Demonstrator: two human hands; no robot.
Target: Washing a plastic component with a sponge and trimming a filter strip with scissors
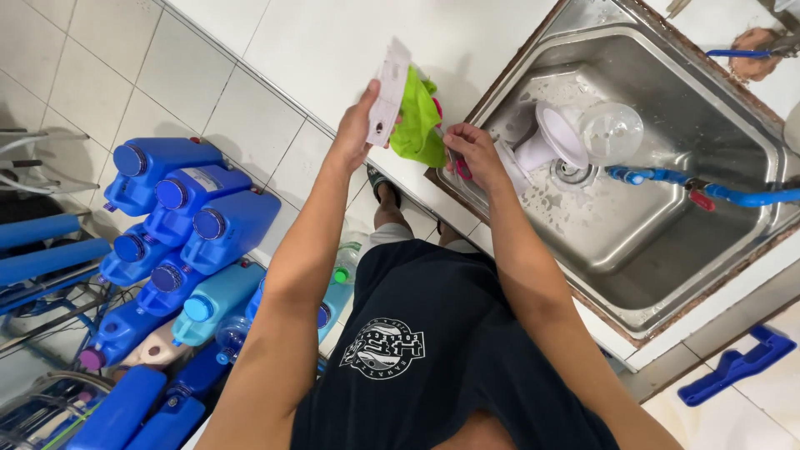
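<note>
White-tiled kitchen floor (pixel 100 58) and pale countertop (pixel 333 50), seen straight down past a dark printed T-shirt (pixel 417 350). Nearest, at lower left of the frame: a crowd of blue jerrycans (pixel 200 225) with round caps, packed close together on the floor. Lower right: a blue plastic part (pixel 733 362) lying on the tiles.

Mid-frame, both bare arms raised over the counter edge. Left hand (pixel 354 129) closed around a flat white card-backed packet (pixel 388 96), held upright. Right hand (pixel 475 150) pinching a small pink item (pixel 462 169), too small to identify, just beside a bright green cloth-like piece (pixel 417 121) hanging between the two hands, partly behind the packet.

Farther, upper right: a wet stainless-steel sink (pixel 633 242) with a white funnel-shaped piece (pixel 554 142) and a clear plastic cup (pixel 612 129) lying tipped near the drain (pixel 571 171); a blue hose (pixel 717 190) stretched across the basin.

Likely hazards: green piece or pink item slipping from a light pinch into the wet basin or onto the cans below; loose cup rolling over the drain.
</note>
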